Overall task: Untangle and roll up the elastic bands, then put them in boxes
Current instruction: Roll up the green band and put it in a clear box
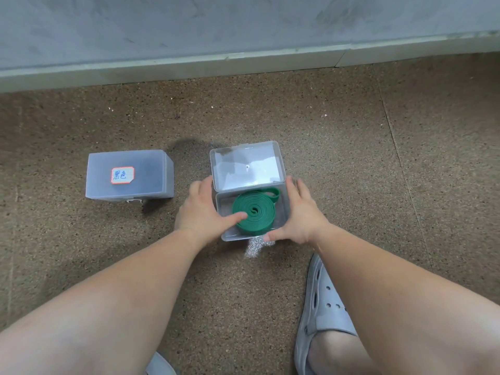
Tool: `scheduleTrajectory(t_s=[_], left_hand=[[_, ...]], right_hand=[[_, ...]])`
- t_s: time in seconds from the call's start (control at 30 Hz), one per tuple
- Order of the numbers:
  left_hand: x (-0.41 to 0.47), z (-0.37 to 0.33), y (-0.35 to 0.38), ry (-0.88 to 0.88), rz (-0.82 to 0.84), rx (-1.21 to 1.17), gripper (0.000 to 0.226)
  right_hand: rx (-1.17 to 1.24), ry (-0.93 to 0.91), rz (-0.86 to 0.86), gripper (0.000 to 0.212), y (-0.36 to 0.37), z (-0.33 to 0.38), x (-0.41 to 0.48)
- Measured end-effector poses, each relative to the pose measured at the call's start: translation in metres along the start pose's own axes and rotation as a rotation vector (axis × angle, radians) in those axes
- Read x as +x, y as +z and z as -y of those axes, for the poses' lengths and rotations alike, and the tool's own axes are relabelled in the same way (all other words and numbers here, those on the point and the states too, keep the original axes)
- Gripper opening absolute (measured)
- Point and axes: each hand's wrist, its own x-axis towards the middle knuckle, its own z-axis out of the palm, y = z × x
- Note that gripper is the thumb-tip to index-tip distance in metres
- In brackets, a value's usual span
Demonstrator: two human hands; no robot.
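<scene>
**Both Hands Flat Against the Open Box, Green Band Coiled Inside**

The left hand (198,209) lies against the left wall of the open box (226,207). Its fingers are extended along the outside of that wall. Its thumb (235,219) reaches over the rim and rests on top of the green band (259,212). No finger is curled round the band or the box.

The right hand (300,212) lies against the right wall of the same box. Its fingers are straight and point away from the person. Its thumb (273,235) runs along the near front corner. This hand also lies flat and grasps nothing.

The green band sits inside the box as a flat spiral coil. One loose loop (273,192) of it stands out from the coil at the far right corner, just under the lid.

The lid (247,166) is clear and stands raised at the far edge of the box.

A closed box (151,174) of frosted plastic stands to the left, apart from the open one. Its top carries a red-bordered label (123,175) with blue handwriting.

Both boxes stand on a speckled brown floor (351,158). A pale baseboard (189,69) and a grey wall (216,28) run along the far side.

A grey perforated shoe (322,315) is on the floor beneath the right forearm.
</scene>
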Motion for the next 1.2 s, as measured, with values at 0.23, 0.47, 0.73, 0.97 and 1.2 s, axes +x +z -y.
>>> scheduleTrajectory(t_s=[0.23,0.47,0.73,0.97,1.2], left_hand=[[0.020,-0.010,-0.004,-0.233,0.195,-0.815,0.082],[0.036,-0.007,-0.024,-0.298,0.168,-0.960,0.058],[0.033,-0.006,-0.019,-0.134,0.202,-0.469,0.074],[-0.007,-0.005,0.013,0.208,0.104,0.433,0.087],[-0.006,-0.013,0.028,0.207,0.078,0.346,0.085]], right_hand=[[-0.131,-0.065,-0.052,0.155,0.007,0.004,0.013],[-0.118,-0.043,-0.072,0.149,0.005,0.005,0.012],[0.712,0.323,-0.066,0.060,0.019,-0.005,0.005],[1.061,0.421,-0.051,0.037,-0.001,0.001,-0.001],[0.812,0.397,-0.264,0.020,0.007,0.016,0.003]])
